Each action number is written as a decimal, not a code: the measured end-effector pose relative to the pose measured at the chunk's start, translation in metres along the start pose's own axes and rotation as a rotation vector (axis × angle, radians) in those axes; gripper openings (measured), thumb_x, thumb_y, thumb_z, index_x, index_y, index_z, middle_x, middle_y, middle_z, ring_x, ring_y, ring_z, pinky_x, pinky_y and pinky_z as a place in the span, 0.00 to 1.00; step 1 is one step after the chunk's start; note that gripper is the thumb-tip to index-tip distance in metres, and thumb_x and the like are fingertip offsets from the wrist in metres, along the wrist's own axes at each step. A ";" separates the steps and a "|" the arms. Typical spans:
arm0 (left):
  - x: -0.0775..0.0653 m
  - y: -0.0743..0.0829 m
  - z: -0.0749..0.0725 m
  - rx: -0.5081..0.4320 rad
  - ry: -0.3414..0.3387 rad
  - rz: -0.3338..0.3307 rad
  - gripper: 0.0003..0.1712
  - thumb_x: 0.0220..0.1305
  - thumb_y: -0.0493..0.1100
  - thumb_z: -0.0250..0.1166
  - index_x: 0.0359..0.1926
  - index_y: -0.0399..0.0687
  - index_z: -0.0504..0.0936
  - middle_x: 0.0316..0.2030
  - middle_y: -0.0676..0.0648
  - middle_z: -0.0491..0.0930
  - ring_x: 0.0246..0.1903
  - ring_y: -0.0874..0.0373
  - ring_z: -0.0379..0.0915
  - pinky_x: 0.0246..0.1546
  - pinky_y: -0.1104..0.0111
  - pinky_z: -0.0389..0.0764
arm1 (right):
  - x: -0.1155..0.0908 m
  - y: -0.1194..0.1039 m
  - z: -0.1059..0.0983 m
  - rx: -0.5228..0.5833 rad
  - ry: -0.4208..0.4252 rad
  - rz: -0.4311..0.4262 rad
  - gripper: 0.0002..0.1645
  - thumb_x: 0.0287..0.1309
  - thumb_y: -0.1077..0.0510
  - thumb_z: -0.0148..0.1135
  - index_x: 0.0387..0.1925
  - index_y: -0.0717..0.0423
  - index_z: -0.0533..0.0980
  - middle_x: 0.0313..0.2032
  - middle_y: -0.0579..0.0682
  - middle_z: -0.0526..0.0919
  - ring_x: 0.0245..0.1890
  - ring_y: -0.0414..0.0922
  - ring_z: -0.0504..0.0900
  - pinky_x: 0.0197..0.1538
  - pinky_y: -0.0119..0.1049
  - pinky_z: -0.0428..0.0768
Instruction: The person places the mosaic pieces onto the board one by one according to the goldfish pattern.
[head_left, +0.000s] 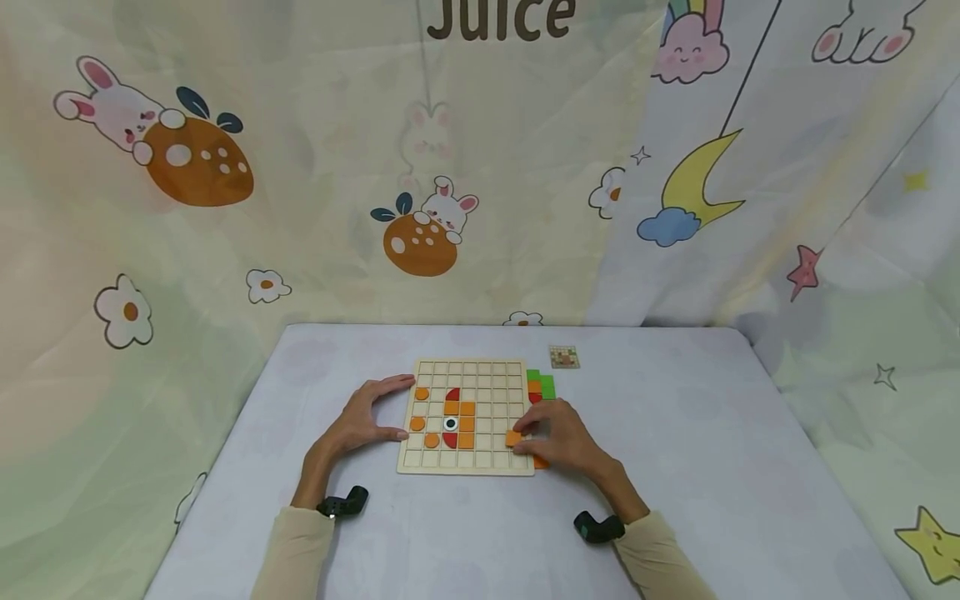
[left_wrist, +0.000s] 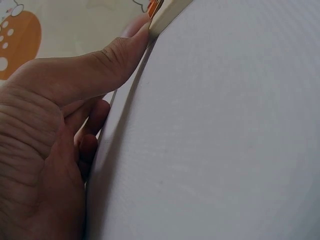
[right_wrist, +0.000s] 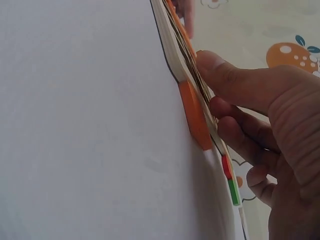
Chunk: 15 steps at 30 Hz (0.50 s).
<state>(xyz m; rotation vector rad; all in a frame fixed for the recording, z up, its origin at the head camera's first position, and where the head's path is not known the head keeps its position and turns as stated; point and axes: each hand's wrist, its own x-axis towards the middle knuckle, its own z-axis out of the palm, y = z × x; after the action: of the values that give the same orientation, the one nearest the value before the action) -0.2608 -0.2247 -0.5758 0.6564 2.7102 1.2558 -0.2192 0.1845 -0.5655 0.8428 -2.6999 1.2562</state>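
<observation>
A wooden grid board [head_left: 495, 462] lies flat on the table, with a group of small tiles set left of its middle. My left hand [head_left: 362, 421] rests at the board's left edge, thumb and fingers spread apart and their tips right at the rim. Over the right side of the grid, my right hand [head_left: 558, 437] pinches an orange square tile [head_left: 513, 438] between thumb and fingers. In the grid sit orange squares [head_left: 467, 423], two red rounded pieces [head_left: 453, 394], three orange discs [head_left: 422, 393] and a white round piece with a black centre [head_left: 451, 424].
Beside the board's right edge lie green tiles [head_left: 548, 385], with red and orange ones next to them, partly behind my right hand. A small patterned card [head_left: 564, 357] lies beyond the board's far right corner. The white-covered table [head_left: 660, 400] ends at a printed curtain [head_left: 315, 208].
</observation>
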 end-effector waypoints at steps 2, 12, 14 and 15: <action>0.000 0.000 0.000 -0.002 0.003 0.004 0.56 0.49 0.51 0.89 0.79 0.53 0.75 0.81 0.45 0.71 0.78 0.37 0.64 0.79 0.32 0.62 | 0.002 -0.002 0.003 0.017 -0.003 0.001 0.14 0.49 0.54 0.90 0.38 0.49 0.92 0.34 0.38 0.93 0.35 0.35 0.83 0.43 0.30 0.85; -0.001 0.000 0.000 0.000 -0.001 0.008 0.55 0.49 0.52 0.88 0.79 0.52 0.76 0.80 0.44 0.72 0.78 0.36 0.65 0.78 0.31 0.63 | 0.011 -0.015 0.016 -0.029 0.006 0.000 0.15 0.47 0.54 0.90 0.37 0.49 0.92 0.32 0.36 0.92 0.37 0.34 0.83 0.46 0.31 0.85; 0.000 0.000 0.000 0.004 0.002 0.011 0.55 0.49 0.52 0.88 0.79 0.52 0.76 0.80 0.45 0.72 0.78 0.37 0.65 0.78 0.31 0.63 | 0.013 -0.018 0.018 -0.039 0.006 0.002 0.15 0.47 0.54 0.91 0.37 0.49 0.92 0.32 0.37 0.92 0.37 0.34 0.84 0.47 0.32 0.85; 0.000 -0.001 0.000 0.005 0.003 0.012 0.55 0.49 0.52 0.88 0.79 0.53 0.75 0.80 0.45 0.72 0.78 0.37 0.65 0.78 0.31 0.63 | 0.014 -0.020 0.019 -0.042 0.006 0.005 0.15 0.47 0.54 0.91 0.37 0.49 0.92 0.33 0.37 0.92 0.37 0.34 0.84 0.47 0.32 0.85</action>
<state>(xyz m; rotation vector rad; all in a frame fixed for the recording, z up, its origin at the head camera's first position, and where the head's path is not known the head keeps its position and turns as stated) -0.2610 -0.2251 -0.5762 0.6725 2.7173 1.2535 -0.2180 0.1542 -0.5612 0.8265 -2.7157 1.1958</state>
